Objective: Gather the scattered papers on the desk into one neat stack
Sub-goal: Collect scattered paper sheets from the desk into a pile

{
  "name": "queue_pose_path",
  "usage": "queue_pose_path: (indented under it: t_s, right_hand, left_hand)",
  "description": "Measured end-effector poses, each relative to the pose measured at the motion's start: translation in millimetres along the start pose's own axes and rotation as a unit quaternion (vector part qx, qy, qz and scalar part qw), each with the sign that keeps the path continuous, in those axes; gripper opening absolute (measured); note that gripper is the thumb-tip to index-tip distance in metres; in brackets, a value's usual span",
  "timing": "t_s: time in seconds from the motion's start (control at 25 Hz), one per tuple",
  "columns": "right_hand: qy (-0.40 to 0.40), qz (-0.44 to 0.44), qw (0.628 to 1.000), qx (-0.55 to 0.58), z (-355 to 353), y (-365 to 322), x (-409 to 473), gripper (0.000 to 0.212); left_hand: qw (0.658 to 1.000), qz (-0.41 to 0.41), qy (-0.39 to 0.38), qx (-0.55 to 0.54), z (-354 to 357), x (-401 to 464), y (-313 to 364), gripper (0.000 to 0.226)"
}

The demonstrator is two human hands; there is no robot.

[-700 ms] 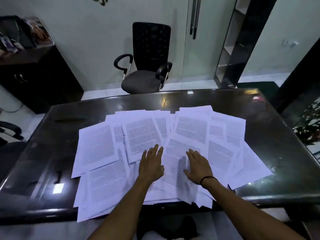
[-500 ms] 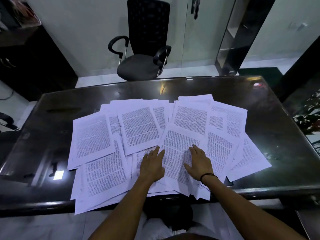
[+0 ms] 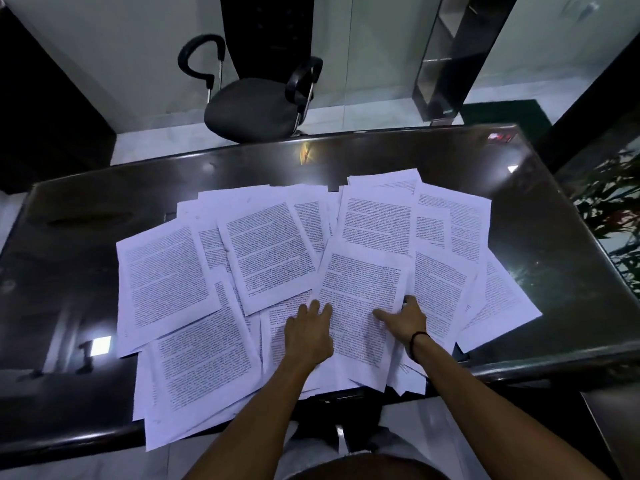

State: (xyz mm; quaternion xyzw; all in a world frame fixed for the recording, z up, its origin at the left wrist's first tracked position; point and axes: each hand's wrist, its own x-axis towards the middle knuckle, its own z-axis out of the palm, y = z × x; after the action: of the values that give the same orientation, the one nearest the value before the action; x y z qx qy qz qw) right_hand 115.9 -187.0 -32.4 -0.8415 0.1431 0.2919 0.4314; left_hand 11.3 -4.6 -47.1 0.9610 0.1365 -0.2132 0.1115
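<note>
Papers (image 3: 263,258) fanned across the near half of the dark glass desk (image 3: 450,161), overlapping, several hanging off the 6 o'clock edge. Left hand (image 3: 308,336) flat on the sheets at center, fingers straight and close together. Right hand (image 3: 403,322) just at its 3 o'clock, thumb on top of the center sheet (image 3: 360,299), fingers tucked under its right edge, pinching it. Black band on the right wrist. Office chair (image 3: 256,105) at 12 o'clock behind the desk.

You can read nothing here: the papers (image 3: 263,251) spread across the desk (image 3: 433,157) carry dense blocks of printed text, near and far, but every line is too small to make out.
</note>
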Motion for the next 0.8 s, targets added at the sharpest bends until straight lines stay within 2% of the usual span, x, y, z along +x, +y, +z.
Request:
queue_pose_path:
  t_s: [0.12,0.2,0.24,0.32,0.4,0.48,0.52,0.56,0.6,0.64,0.68,0.72,0.76,0.8]
  right_hand:
    - [-0.046,-0.009,0.997,-0.061,-2,-5,-4,0.068]
    - [-0.053,-0.042,0.986,-0.155,-7,-15,-6,0.054]
    - [-0.042,-0.079,0.973,-0.215,-11,-25,-9,0.039]
    - [-0.011,-0.157,0.928,-0.337,-17,-61,-13,0.018]
    - [0.009,-0.233,0.880,-0.413,-21,-113,-25,0.015]
    - [0.031,-0.315,0.835,-0.450,-26,-164,-38,0.021]
    - [0.061,-0.363,0.813,-0.452,-29,-182,-40,0.021]
    - [0.115,-0.402,0.795,-0.440,-31,-195,-42,0.020]
    - [0.193,-0.423,0.789,-0.401,-32,-201,-40,0.026]
    - [0.268,-0.408,0.807,-0.332,-32,-201,-39,0.043]
    - [0.309,-0.363,0.844,-0.246,-28,-198,-32,0.065]
    - [0.289,-0.296,0.896,-0.162,-22,-198,-28,0.084]
    - [0.205,-0.238,0.946,-0.085,-11,-197,-22,0.095]
    - [0.086,-0.203,0.975,-0.017,3,-197,-18,0.094]
  left_hand:
    - [1.000,0.008,-0.016,0.003,-5,1,-3,0.067]
    - [1.000,0.011,-0.018,-0.005,-14,3,-5,0.067]
    - [1.000,0.016,0.013,-0.017,-24,4,-3,0.071]
    - [0.986,0.057,0.151,-0.032,-59,10,7,0.086]
    - [0.951,0.142,0.275,0.011,-107,17,24,0.089]
    - [0.943,0.169,0.284,0.044,-159,22,33,0.061]
    - [0.953,0.138,0.268,0.023,-178,25,29,0.040]
    - [0.962,0.088,0.253,-0.044,-189,27,20,0.025]
    - [0.956,0.030,0.249,-0.152,-197,28,6,0.018]
    - [0.926,-0.020,0.256,-0.278,-198,27,-11,0.014]
    - [0.879,-0.057,0.262,-0.394,-197,25,-29,0.013]
    - [0.834,-0.088,0.251,-0.484,-193,23,-46,0.015]
    - [0.793,-0.118,0.215,-0.559,-188,20,-62,0.014]
    - [0.755,-0.137,0.168,-0.619,-182,16,-76,0.009]
